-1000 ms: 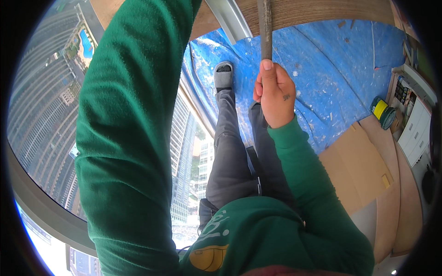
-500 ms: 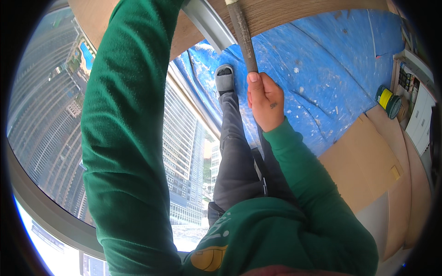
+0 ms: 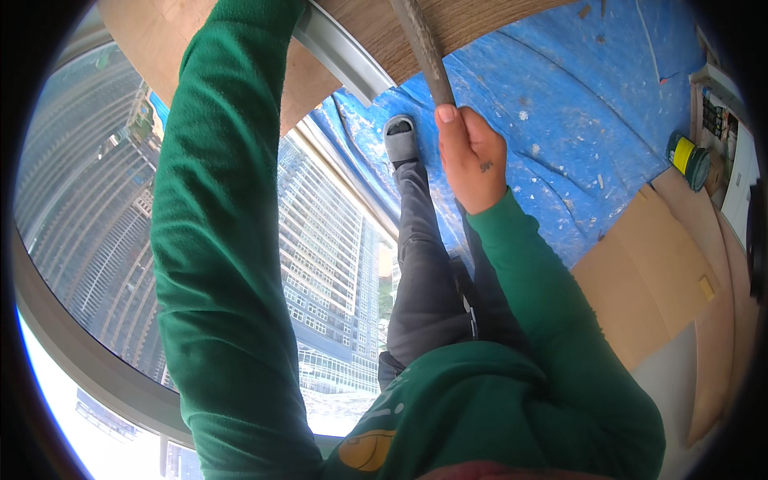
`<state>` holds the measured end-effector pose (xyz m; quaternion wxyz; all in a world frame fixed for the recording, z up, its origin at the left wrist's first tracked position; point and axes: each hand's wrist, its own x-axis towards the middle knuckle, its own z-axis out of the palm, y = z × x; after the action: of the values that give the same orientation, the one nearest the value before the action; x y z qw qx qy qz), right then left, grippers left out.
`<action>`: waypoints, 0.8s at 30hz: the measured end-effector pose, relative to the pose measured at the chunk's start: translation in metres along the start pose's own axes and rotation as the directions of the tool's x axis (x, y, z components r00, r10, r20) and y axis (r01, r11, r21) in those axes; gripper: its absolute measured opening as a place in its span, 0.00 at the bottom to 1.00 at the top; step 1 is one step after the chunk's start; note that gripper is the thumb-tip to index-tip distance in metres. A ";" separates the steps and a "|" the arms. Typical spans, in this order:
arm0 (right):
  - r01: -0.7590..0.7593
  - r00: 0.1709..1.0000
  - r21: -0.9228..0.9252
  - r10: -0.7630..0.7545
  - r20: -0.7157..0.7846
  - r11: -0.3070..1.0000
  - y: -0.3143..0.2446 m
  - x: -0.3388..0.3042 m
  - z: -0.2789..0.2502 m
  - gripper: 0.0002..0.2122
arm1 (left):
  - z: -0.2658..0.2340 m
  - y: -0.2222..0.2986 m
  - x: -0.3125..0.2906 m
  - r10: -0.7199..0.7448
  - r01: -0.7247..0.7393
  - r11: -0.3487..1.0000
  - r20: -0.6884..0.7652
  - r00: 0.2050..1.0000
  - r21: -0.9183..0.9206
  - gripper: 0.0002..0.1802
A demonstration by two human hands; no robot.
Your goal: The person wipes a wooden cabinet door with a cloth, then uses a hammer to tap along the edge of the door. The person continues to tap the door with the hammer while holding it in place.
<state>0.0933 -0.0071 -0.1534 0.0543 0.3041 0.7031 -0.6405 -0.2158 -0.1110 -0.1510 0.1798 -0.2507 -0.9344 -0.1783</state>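
My right hand (image 3: 470,156) is closed around the lower end of a worn, grey-brown wooden handle (image 3: 428,56), thumb pressed along it. The handle runs upward past the top edge, so whatever is at its far end is out of sight. My left arm reaches up beyond the top of the view, and the left hand is hidden there. Close by that sleeve, a grey metal channel (image 3: 346,56) slants down across a wood-grained board (image 3: 496,24), its cut end jutting past the board's edge.
A crumpled blue tarp (image 3: 552,120) with white specks covers the floor under my foot. At right lie a flat cardboard sheet (image 3: 648,272) and a dark green can with a yellow band (image 3: 686,160). On the left, a large window (image 3: 88,264) looks out on tall buildings.
The view has shifted a little. My right hand sits slightly higher and further right, and the handle leans more to the left at its top.
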 end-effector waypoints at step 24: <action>0.003 1.000 0.010 -0.003 -0.021 1.000 0.014 -0.002 0.006 0.22 | -0.001 0.005 -0.004 -0.003 0.002 1.000 0.056 0.998 0.016 0.31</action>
<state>0.1000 -0.0140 -0.1655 0.0441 0.3101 0.7008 -0.6409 -0.2101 -0.1093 -0.1502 0.1554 -0.2530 -0.9407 -0.1639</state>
